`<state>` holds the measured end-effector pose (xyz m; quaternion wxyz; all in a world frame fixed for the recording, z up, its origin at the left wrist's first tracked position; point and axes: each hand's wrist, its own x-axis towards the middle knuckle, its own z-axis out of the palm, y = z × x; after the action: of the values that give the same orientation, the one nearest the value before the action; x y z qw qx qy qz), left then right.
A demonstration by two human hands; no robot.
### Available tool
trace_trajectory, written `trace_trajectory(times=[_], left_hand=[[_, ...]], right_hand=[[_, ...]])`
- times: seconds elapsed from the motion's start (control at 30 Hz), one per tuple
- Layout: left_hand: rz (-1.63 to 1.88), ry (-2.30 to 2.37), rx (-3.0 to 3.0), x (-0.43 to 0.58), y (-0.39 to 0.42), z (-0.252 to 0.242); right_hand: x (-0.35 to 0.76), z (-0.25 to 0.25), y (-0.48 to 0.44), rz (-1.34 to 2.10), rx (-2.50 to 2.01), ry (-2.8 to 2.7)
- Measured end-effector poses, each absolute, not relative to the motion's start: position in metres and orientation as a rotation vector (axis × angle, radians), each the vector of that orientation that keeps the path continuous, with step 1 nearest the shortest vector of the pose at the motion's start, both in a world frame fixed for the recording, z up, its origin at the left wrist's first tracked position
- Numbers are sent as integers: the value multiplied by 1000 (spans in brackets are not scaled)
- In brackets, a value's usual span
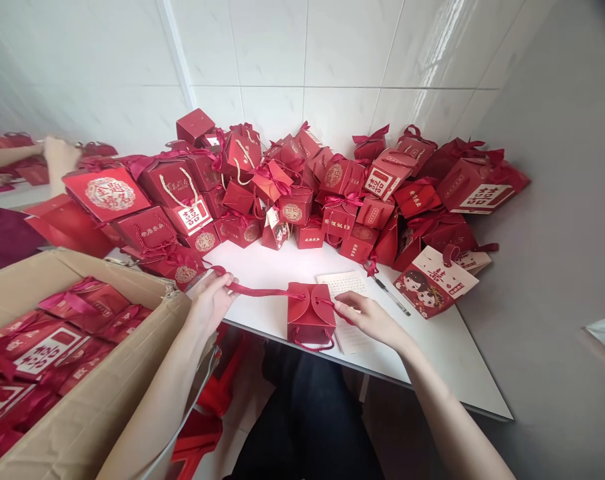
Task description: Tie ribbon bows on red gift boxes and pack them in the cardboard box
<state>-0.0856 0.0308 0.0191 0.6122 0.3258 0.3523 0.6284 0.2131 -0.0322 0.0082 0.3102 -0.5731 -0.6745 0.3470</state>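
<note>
A small red gift box (310, 313) stands at the near edge of the white table (447, 347). A red ribbon (262, 291) runs out from its top to both sides. My left hand (211, 301) pinches the left end of the ribbon, stretched out to the left. My right hand (370, 317) pinches the short right end close beside the box. A red cord handle hangs at the box's front.
A big heap of red gift boxes (302, 193) fills the back of the table against the tiled wall. A paper sheet (345, 287) and a pen (390, 293) lie beside the box. An open cardboard carton (82, 400) of red boxes sits at my left. Another person's hand (57, 160) shows far left.
</note>
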Motion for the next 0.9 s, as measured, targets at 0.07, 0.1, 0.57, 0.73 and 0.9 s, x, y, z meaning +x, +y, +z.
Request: trace_trajectory(times=[0.07, 0.1, 0.57, 0.73, 0.9], left_hand=[[1405, 871, 798, -85, 30, 15], [1376, 906, 811, -86, 29, 13], [1215, 1045, 752, -82, 33, -5], [1170, 1121, 719, -75, 33, -8], [1151, 1118, 712, -68, 34, -13]], right_hand=[[212, 7, -28, 1162, -1467, -1771], [212, 6, -26, 1265, -1448, -1747], [249, 1, -30, 1370, -1419, -1386], [264, -2, -34, 1246, -1575, -1414], [268, 5, -31, 1106, -1741, -1666]])
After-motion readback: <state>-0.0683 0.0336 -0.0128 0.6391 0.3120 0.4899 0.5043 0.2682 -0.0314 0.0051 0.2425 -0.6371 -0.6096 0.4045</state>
